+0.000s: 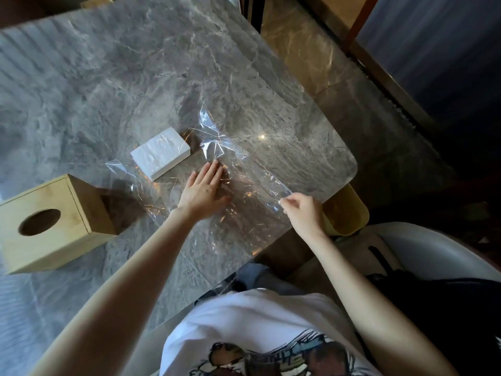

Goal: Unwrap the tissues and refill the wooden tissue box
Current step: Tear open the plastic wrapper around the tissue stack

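Note:
A white stack of tissues (160, 152) lies bare on the grey marble table (108, 77), with one corner resting on a spread-out sheet of clear plastic wrap (244, 185). My left hand (204, 189) lies flat with fingers apart on the wrap, just right of the stack. My right hand (302, 213) pinches the wrap's near right edge close to the table corner. The wooden tissue box (51, 223) stands at the left, round hole facing up, apart from both hands.
A yellow bin (349, 213) sits below the table's right corner. A white chair (433, 253) with a dark bag stands at the right. The table's near edge runs diagonally toward my lap. A marble floor shows beyond the right edge.

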